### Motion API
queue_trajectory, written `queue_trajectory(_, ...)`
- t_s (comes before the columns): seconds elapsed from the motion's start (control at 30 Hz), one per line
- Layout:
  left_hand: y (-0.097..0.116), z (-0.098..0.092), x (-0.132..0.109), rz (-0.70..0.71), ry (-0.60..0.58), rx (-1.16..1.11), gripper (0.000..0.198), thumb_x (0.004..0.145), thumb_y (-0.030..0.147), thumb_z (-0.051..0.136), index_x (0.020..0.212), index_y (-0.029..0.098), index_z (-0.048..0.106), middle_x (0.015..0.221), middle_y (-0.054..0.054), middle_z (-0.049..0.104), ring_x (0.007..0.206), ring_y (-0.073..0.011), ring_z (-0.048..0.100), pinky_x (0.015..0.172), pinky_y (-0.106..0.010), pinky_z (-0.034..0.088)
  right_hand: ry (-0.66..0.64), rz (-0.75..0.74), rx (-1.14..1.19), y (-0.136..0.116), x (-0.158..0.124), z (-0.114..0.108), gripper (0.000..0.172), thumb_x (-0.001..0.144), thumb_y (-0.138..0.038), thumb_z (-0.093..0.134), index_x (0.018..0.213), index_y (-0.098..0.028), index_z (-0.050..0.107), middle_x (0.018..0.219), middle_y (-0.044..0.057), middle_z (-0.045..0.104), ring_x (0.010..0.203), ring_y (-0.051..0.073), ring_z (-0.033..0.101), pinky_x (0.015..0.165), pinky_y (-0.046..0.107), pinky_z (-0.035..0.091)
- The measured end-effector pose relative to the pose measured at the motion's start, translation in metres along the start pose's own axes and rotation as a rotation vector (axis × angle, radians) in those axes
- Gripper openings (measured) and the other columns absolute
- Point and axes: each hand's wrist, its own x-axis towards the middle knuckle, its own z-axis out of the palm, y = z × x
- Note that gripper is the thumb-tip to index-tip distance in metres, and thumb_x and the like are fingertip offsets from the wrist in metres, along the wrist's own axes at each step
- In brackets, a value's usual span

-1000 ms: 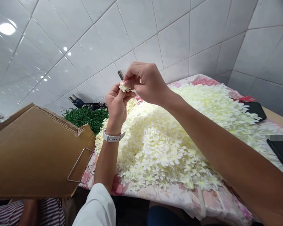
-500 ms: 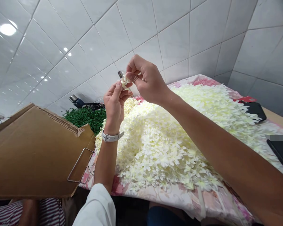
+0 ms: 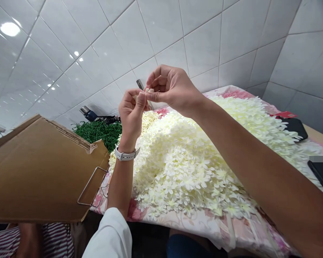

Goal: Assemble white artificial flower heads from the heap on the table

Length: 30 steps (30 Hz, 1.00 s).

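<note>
Hands closer together than half a second earlier: bare right hand [image 3: 174, 89] pinches small cream-white petalled flower [image 3: 150, 90], now mostly hidden, at 11 o'clock from pale-yellow-and-white blossom heap [image 3: 185, 165]; bare left hand [image 3: 131, 111], grip unclear, touches right fingertips, suggesting finer two-handed work.

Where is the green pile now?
In the head view, the green pile lies left of centre, between the cardboard and the left hand, near the tiled wall.

Blossoms [image 3: 174, 161] lie on the cloth [image 3: 191, 227]; cardboard [image 3: 43, 172] left of them; wall [image 3: 201, 39] behind.
</note>
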Motion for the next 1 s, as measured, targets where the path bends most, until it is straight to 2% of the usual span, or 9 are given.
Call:
queue_trajectory(0.1,-0.0014,-0.0023,-0.0001,0.051,0.04,0.044,0.034,0.077,0.051,0.083,0.077,0.022,0.066,0.061,0.005,0.058,0.055,-0.0054,0.051,0.057,-0.021,0.045,-0.012,0.007,-0.01,-0.0006,-0.0006,0.0014,0.041,0.064,-0.03,0.096,0.082,-0.02,0.06,0.082,0.001,0.066,0.082,0.015,0.065,0.077,0.031,0.062)
queue_trajectory(0.23,-0.0032,-0.0029,-0.0009,0.085,0.144,0.143,0.032,0.079,0.05,0.082,0.077,0.021,0.067,0.062,0.005,0.06,0.054,-0.0047,0.052,0.055,-0.021,0.044,0.074,-0.069,-0.079,0.0001,0.0012,0.0044,0.043,0.063,-0.03,0.097,0.076,-0.022,0.057,0.076,-0.001,0.061,0.081,0.016,0.065,0.076,0.033,0.064)
queue_trajectory(0.33,-0.0023,-0.0036,-0.0005,0.045,0.079,0.118,0.033,0.079,0.051,0.081,0.08,0.021,0.068,0.064,0.004,0.063,0.056,-0.005,0.055,0.057,-0.021,0.046,0.11,-0.086,-0.109,-0.0017,0.0015,0.0037,0.046,0.062,-0.031,0.097,0.075,-0.023,0.054,0.075,-0.001,0.06,0.079,0.016,0.065,0.074,0.032,0.063)
queue_trajectory(0.47,0.0027,-0.0053,0.0008,-0.065,-0.039,-0.012,0.032,0.075,0.047,0.086,0.079,0.02,0.068,0.062,0.004,0.06,0.054,-0.0051,0.054,0.055,-0.021,0.047,0.072,-0.071,-0.125,-0.0045,0.0003,0.0006,0.048,0.061,-0.032,0.098,0.075,-0.023,0.052,0.075,-0.001,0.059,0.079,0.016,0.065,0.07,0.03,0.062)
queue_trajectory(0.6,0.004,-0.0059,0.0012,-0.084,-0.023,-0.063,0.032,0.073,0.042,0.089,0.071,0.019,0.067,0.063,0.004,0.059,0.053,-0.0043,0.054,0.054,-0.02,0.047,0.016,-0.072,-0.122,-0.0029,-0.0001,-0.0002,0.05,0.058,-0.031,0.099,0.074,-0.023,0.052,0.076,-0.001,0.058,0.077,0.016,0.062,0.064,0.03,0.06)
queue_trajectory(0.73,-0.0004,-0.0073,0.0014,-0.017,0.026,0.035,0.029,0.078,0.043,0.085,0.071,0.019,0.069,0.063,0.004,0.06,0.053,-0.0044,0.053,0.053,-0.02,0.044,0.007,-0.069,-0.106,-0.0023,-0.0004,0.001,0.049,0.056,-0.028,0.1,0.076,-0.022,0.056,0.078,0.0,0.06,0.076,0.016,0.061,0.064,0.03,0.059)
queue_trajectory(0.87,-0.0025,-0.0085,0.0015,0.11,0.113,0.161,0.024,0.085,0.042,0.079,0.076,0.021,0.071,0.062,0.003,0.061,0.055,-0.0058,0.053,0.055,-0.022,0.043,0.02,-0.04,-0.076,-0.0035,-0.0007,0.0012,0.041,0.061,-0.027,0.097,0.08,-0.021,0.061,0.084,0.001,0.064,0.081,0.015,0.063,0.074,0.029,0.061)
queue_trajectory(1.0,-0.0016,-0.0068,0.0009,0.11,0.151,0.186,0.025,0.087,0.042,0.076,0.075,0.021,0.069,0.062,0.003,0.06,0.054,-0.0062,0.052,0.055,-0.023,0.044,0.037,-0.027,-0.093,-0.0017,-0.0004,0.0004,0.031,0.07,-0.022,0.092,0.081,-0.021,0.064,0.086,0.002,0.066,0.083,0.014,0.063,0.078,0.029,0.062)
